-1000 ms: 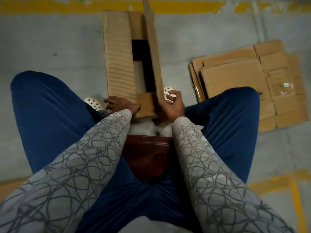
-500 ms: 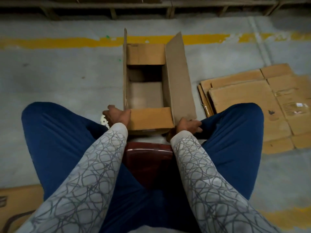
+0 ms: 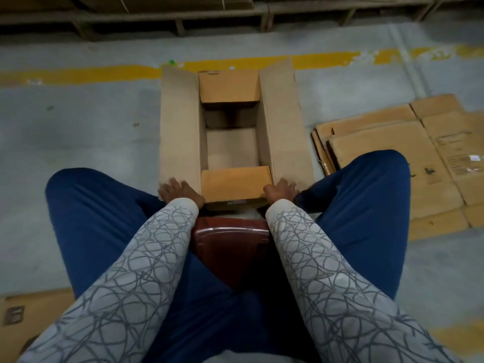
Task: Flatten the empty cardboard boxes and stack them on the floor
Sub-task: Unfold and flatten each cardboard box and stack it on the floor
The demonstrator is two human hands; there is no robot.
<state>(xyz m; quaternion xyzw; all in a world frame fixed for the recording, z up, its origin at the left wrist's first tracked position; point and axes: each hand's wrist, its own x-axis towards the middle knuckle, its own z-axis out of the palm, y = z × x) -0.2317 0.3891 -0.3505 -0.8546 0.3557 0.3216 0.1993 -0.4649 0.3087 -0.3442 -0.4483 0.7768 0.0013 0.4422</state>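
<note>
An empty brown cardboard box (image 3: 231,146) stands open-topped on the grey floor between my knees. Its two long flaps are spread outward and its two short flaps are folded in over the opening. My left hand (image 3: 178,191) rests with spread fingers on the near end of the left long flap (image 3: 179,127). My right hand (image 3: 281,190) presses on the near end of the right long flap (image 3: 284,127). A stack of flattened boxes (image 3: 392,155) lies on the floor to the right, partly hidden by my right knee.
I sit on a dark red stool (image 3: 230,239). Another piece of cardboard (image 3: 26,323) lies at the lower left. A yellow floor line (image 3: 91,73) runs behind the box, with wooden pallets (image 3: 209,19) beyond it.
The box's long flaps, upright before, have swung outward and now lie spread. Both hands moved apart from the near short flap onto the long flaps. The view tilted up.
</note>
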